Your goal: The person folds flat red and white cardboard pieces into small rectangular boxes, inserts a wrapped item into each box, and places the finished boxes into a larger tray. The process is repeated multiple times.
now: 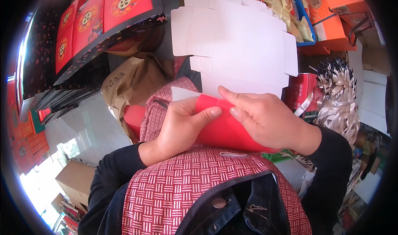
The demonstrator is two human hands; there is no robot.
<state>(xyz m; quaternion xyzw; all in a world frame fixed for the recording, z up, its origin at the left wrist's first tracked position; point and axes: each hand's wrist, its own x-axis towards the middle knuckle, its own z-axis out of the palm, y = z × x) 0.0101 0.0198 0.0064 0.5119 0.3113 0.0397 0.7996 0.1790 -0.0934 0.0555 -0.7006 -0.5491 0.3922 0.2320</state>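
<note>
Between my hands, close above my patterned apron (178, 173), is a red cardboard box (226, 129) with a white inner side showing at its flap. My left hand (180, 125) grips its left side, thumb pressed on the red face. With thumb and fingers, my right hand (263, 117) pinches the upper edge near a folded flap. The fingers behind the card are hidden. Just beyond lies a stack of flat white box blanks (244, 36) with cut tabs.
Red gift boxes sit in a black patterned tray (159, 17) at the far left. A crumpled brown paper bag (132, 79) stands below it. At right hang bundled beige ribbons (338, 106); behind are a blue crate (309, 30) of wrapped packets and orange boxes (336, 34).
</note>
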